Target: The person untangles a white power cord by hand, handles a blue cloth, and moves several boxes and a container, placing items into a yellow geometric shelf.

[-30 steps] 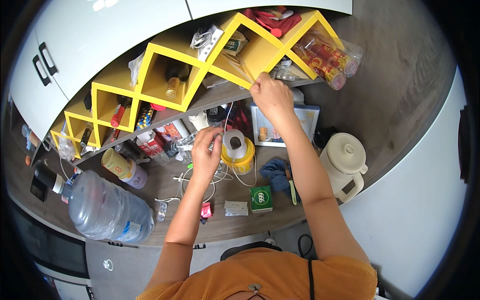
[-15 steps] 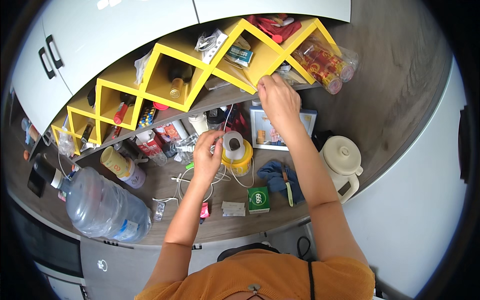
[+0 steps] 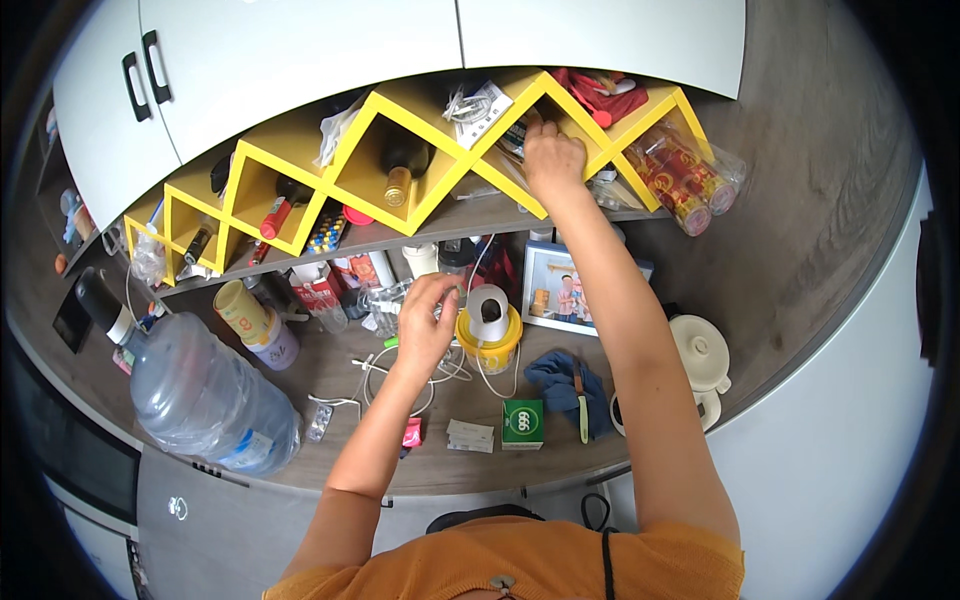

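My right hand point(image 3: 556, 162) reaches into a diamond compartment of the yellow zigzag rack point(image 3: 450, 185), with fingers bent against a dark packet point(image 3: 514, 137). Its fingertips are partly hidden, and I cannot make out what they grip. Lower down, my left hand point(image 3: 428, 318) hovers above the counter with fingers curled together; what lies between them is too small to name. Just right of it stands a white camera-like device point(image 3: 488, 312) on a yellow tub point(image 3: 490, 352). A white cable point(image 3: 484, 258) hangs from the rack shelf behind that device.
A large water bottle with a pump point(image 3: 210, 390) stands at left. On the counter lie a green box point(image 3: 522, 424), white packets point(image 3: 470, 436), a blue cloth point(image 3: 556, 378) and a knife point(image 3: 582, 415). A framed photo point(image 3: 560, 290) and a cream jug point(image 3: 698, 355) are at right.
My right hand has moved from the rack's lower edge up into the compartment beside the packet. My left hand stays near the white device. The whole view has shifted slightly.
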Demonstrator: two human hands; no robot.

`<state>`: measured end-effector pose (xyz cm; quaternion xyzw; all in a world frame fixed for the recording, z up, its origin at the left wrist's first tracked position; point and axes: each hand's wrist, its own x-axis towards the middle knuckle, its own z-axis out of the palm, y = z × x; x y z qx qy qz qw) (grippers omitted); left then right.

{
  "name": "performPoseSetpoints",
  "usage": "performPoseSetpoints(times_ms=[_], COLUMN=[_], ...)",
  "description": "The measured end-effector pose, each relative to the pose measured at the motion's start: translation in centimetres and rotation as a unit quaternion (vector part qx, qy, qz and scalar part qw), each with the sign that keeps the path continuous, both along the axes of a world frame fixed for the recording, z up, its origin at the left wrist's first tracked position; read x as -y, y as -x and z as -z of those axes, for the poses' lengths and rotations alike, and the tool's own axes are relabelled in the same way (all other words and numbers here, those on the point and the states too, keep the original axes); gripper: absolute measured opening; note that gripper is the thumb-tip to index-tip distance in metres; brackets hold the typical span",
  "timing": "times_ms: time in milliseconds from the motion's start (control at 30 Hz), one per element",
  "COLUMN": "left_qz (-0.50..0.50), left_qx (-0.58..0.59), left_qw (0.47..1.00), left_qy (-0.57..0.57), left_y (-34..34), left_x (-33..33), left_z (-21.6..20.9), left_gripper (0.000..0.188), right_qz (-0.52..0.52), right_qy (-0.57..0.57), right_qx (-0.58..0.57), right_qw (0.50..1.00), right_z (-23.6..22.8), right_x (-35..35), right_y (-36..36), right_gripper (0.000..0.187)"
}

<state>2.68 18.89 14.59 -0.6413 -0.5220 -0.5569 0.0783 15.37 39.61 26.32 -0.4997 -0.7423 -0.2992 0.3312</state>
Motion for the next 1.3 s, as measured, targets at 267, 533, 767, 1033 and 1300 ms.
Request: performPoseSetpoints(times_ms=[267, 533, 767, 1033, 1300], left_qz=[0.011, 0.046, 0.073, 0.079, 0.308], left_qx=[-0.01, 0.026, 0.04, 0.071, 0.367], left_qw=[1.0, 0.998, 0.996, 0.992, 0.851], left_qy=[0.002, 0.033, 0.044, 0.069, 0.214], left_y=[0.0, -0.5, -1.1, -0.7, -0.3], left_x=[-0.5, 0.8, 2.2, 6.1, 8.9], left_z=[1.1, 1.3, 1.9, 3.1, 3.9], left_gripper=[0.016, 0.018, 0.019, 0.018, 0.055], right_qz=[-0.019, -0.083, -0.172, -0.388, -0.472], right_qy=[0.012, 0.041, 0.029, 0.28, 0.464], right_qx=[-0.038, -0.136, -0.28, -0.586, -0.642], right_qw=[0.999, 0.986, 0.944, 0.654, 0.388], right_z=[0.0, 0.0, 3.5, 7.9, 12.8], right_x=[-1.2, 6.0, 10.9, 16.6, 22.1], right_y=[-0.2, -3.6, -8.5, -12.7, -11.7], right_gripper=[0.019, 0.022, 0.021, 0.015, 0.022])
